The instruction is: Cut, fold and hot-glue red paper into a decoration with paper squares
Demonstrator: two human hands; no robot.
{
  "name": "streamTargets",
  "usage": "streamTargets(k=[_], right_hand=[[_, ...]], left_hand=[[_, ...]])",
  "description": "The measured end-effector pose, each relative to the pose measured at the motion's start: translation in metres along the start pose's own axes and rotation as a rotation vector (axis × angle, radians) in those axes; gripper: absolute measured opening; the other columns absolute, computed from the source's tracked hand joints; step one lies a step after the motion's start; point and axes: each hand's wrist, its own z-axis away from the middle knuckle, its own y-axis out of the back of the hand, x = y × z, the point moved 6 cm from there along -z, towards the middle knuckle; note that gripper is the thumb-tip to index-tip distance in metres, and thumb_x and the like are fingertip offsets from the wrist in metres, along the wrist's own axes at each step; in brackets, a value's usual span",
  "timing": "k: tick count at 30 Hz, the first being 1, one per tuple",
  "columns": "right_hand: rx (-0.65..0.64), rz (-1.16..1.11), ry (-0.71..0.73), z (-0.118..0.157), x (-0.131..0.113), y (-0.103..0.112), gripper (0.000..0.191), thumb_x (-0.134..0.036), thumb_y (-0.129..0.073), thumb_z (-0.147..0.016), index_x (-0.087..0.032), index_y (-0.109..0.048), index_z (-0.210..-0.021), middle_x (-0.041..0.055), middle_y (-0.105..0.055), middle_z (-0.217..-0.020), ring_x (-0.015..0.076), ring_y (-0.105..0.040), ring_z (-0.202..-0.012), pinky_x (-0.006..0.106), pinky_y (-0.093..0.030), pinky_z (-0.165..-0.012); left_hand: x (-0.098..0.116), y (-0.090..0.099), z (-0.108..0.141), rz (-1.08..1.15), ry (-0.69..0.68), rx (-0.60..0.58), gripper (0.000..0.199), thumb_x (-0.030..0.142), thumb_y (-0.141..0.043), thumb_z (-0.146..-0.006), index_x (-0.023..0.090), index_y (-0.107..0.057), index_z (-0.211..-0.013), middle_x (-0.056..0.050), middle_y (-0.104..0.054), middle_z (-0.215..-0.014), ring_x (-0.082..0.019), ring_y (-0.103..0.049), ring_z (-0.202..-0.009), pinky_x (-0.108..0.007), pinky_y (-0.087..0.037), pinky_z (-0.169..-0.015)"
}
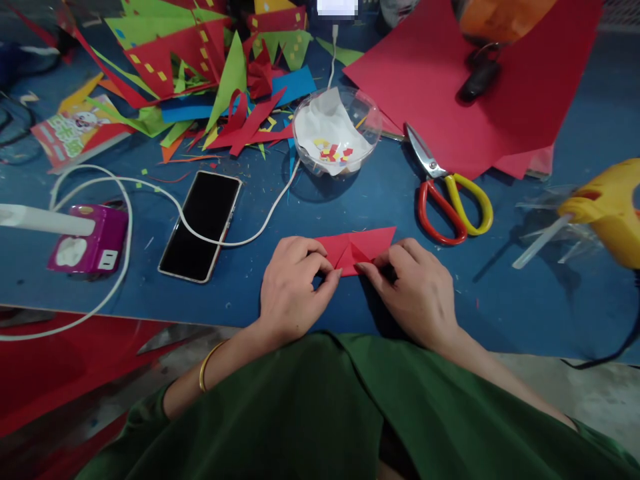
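Note:
A folded piece of red paper (356,248) lies near the front edge of the blue table, with creases meeting around its middle. My left hand (296,283) pinches its left part between thumb and fingers. On the right side, my right hand (415,287) grips the lower edge the same way. The paper's outer ends are partly hidden by my fingers. Scissors (435,183) with one red and one yellow handle lie half spread beyond my right hand. To the left of my left hand rests a phone (200,227) with a dark screen.
A clear bowl (363,150) with white paper and small scraps stands behind the red paper. Coloured paper cutouts (170,60) pile up at back left, red sheets (425,67) at back right. A yellow glue gun (605,207) sits right; a white cable (250,237) crosses the phone.

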Motion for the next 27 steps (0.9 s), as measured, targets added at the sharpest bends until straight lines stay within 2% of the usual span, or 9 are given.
streamTargets(k=[7,10,11,14,16,21,24,26,27], right_hand=[[0.0,-0.01,-0.004,0.0,0.002,-0.001,0.034,-0.044,-0.063,-0.096,-0.02,-0.06,-0.072,0.0038,-0.06,-0.074,0.0166,-0.052,-0.064,0.031,-0.038,-0.06],[-0.007,-0.019,0.0,0.0,0.003,-0.001,0.034,-0.045,-0.063,-0.097,-0.02,-0.06,-0.073,0.004,-0.06,-0.075,0.0165,-0.052,-0.064,0.031,-0.038,-0.06],[-0.012,-0.016,0.003,0.0,0.003,-0.002,0.034,-0.044,-0.063,-0.097,-0.02,-0.06,-0.074,0.0043,-0.06,-0.075,0.0166,-0.052,-0.064,0.031,-0.039,-0.061],[-0.006,-0.012,0.014,0.0,0.002,-0.002,0.032,-0.043,-0.062,-0.097,-0.02,-0.06,-0.074,0.0049,-0.06,-0.076,0.0171,-0.051,-0.064,0.032,-0.038,-0.06],[0.005,-0.029,0.014,0.0,0.003,-0.003,0.032,-0.042,-0.062,-0.097,-0.02,-0.059,-0.075,0.0053,-0.061,-0.077,0.0175,-0.052,-0.065,0.032,-0.038,-0.061],[0.001,-0.072,-0.064,0.002,0.017,0.0,0.025,-0.039,-0.065,-0.095,-0.02,-0.061,-0.08,0.0061,-0.065,-0.082,0.0203,-0.058,-0.072,0.035,-0.042,-0.066],[0.051,-0.06,-0.096,0.006,0.027,0.012,0.017,-0.036,-0.067,-0.094,-0.019,-0.067,-0.09,0.0083,-0.069,-0.089,0.0226,-0.063,-0.075,0.038,-0.046,-0.067],[0.111,-0.019,-0.012,0.01,0.024,0.023,0.017,-0.03,-0.064,-0.095,-0.018,-0.069,-0.106,0.0125,-0.073,-0.102,0.0263,-0.068,-0.087,0.041,-0.05,-0.073],[0.124,-0.002,0.078,0.011,0.018,0.027,0.023,-0.026,-0.062,-0.096,-0.017,-0.067,-0.116,0.0143,-0.074,-0.11,0.0284,-0.069,-0.097,0.043,-0.051,-0.079]], left_hand=[[0.001,0.0,0.001,-0.023,0.0,-0.011,0.019,0.017,-0.07,-0.088,0.019,-0.064,-0.071,-0.005,-0.069,-0.088,-0.023,-0.063,-0.092,-0.039,-0.052,-0.081],[0.001,-0.001,0.0,-0.051,-0.007,-0.028,0.009,0.018,-0.068,-0.09,0.019,-0.067,-0.081,-0.006,-0.072,-0.091,-0.024,-0.064,-0.094,-0.041,-0.052,-0.084],[0.003,-0.001,0.0,-0.065,-0.036,-0.038,0.004,0.017,-0.066,-0.092,0.019,-0.069,-0.089,-0.007,-0.074,-0.097,-0.024,-0.064,-0.097,-0.042,-0.052,-0.087],[0.012,-0.005,0.002,-0.092,-0.224,-0.089,0.02,0.015,-0.057,-0.098,0.019,-0.071,-0.113,-0.006,-0.077,-0.117,-0.024,-0.065,-0.104,-0.04,-0.051,-0.086],[0.017,-0.008,0.006,-0.128,-0.323,-0.13,0.026,0.016,-0.053,-0.101,0.02,-0.07,-0.12,-0.003,-0.077,-0.12,-0.023,-0.066,-0.104,-0.04,-0.05,-0.084],[0.019,-0.01,0.012,-0.252,-0.375,-0.196,0.032,0.015,-0.051,-0.101,0.02,-0.07,-0.126,-0.004,-0.076,-0.125,-0.025,-0.065,-0.106,-0.044,-0.048,-0.09],[0.022,-0.009,0.016,-0.279,-0.408,-0.227,0.035,0.018,-0.053,-0.099,0.016,-0.067,-0.131,-0.007,-0.072,-0.132,-0.028,-0.063,-0.109,-0.049,-0.047,-0.098],[0.024,-0.008,0.018,-0.292,-0.42,-0.252,0.038,0.023,-0.053,-0.099,0.013,-0.066,-0.133,-0.009,-0.07,-0.135,-0.031,-0.063,-0.112,-0.052,-0.045,-0.103],[0.024,-0.008,0.019,-0.296,-0.422,-0.265,0.04,0.025,-0.053,-0.099,0.012,-0.065,-0.134,-0.01,-0.069,-0.136,-0.031,-0.062,-0.113,-0.053,-0.044,-0.105]])
